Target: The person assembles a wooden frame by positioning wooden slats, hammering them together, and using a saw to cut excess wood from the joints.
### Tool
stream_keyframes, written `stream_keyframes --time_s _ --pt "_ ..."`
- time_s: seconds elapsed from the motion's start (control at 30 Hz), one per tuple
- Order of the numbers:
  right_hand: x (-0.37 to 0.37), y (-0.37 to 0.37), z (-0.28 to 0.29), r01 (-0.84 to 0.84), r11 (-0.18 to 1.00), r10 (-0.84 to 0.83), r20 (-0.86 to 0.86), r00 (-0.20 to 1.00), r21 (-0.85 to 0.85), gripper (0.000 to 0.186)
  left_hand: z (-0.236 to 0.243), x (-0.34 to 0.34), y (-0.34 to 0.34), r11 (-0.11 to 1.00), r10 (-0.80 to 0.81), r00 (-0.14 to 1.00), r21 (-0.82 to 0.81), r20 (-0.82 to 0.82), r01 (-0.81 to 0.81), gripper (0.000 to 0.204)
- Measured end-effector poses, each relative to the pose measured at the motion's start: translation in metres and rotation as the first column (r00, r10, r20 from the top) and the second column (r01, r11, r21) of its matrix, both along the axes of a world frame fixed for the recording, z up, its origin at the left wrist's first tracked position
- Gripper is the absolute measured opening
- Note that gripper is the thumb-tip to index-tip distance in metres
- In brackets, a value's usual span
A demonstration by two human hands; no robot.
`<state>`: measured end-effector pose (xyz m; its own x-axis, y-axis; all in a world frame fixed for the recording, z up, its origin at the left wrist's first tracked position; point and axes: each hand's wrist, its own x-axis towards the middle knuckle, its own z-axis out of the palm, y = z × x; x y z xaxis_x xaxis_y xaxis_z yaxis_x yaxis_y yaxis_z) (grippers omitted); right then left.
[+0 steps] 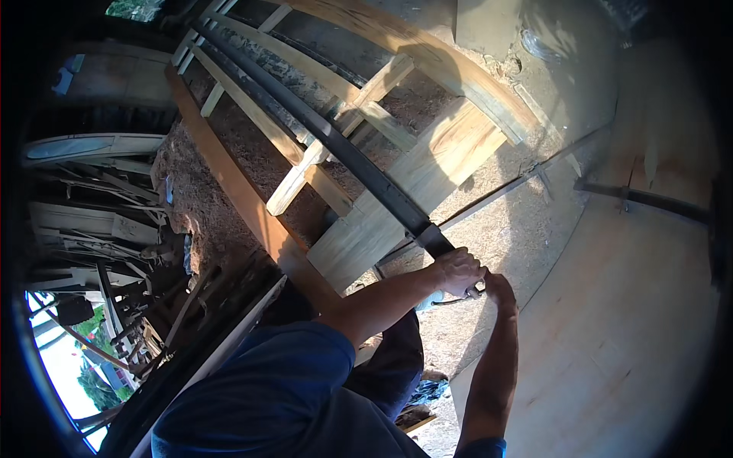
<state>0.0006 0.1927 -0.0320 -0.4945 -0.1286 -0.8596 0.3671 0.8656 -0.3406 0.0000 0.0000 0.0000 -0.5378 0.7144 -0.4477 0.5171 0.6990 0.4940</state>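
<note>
A long dark metal bar clamp (pixel 359 164) runs diagonally over a wooden frame, from the upper left down to my hands. My left hand (pixel 458 272) is closed around its near end. Right beside it, my right hand (pixel 500 291) is bent at the wrist with its fingers curled in at the clamp's end. A thin dark rod (pixel 456 301) pokes out below the hands. What the right fingers hold is mostly hidden. Under the bar lie the frame's wide pale board (pixel 366 240), crossed rails (pixel 294 183) and a long reddish-brown side piece (pixel 229 172).
Another long side piece (pixel 458 65) of the frame curves along the far side. Sawdust covers the ground (pixel 473 221). A large pale wooden panel (pixel 603 328) stands at the right. Piled scrap timber (pixel 114 198) fills the left, and a dark-edged beam (pixel 221 359) is near my left side.
</note>
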Motion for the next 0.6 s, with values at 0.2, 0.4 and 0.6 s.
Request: stream_keyframes --time_s 0.2,0.4,0.6 --pt "0.161 0.025 0.039 0.754 0.487 -0.736 0.258 0.626 -0.441 0.078 0.008 0.030 -0.028 0.997 0.067 0.995 0.044 -0.067 -0.064 0.051" --pt "0.463 0.132 0.042 0.444 0.894 -0.417 0.251 0.874 -0.062 0.048 0.023 0.002 -0.001 1.000 0.009 0.998 0.024 -0.064 -0.008 0.058" --pt "0.616 0.153 0.140 0.713 0.681 -0.676 0.518 0.524 0.168 0.042 0.010 0.035 -0.031 0.999 0.031 0.999 -0.036 -0.029 -0.032 0.059"
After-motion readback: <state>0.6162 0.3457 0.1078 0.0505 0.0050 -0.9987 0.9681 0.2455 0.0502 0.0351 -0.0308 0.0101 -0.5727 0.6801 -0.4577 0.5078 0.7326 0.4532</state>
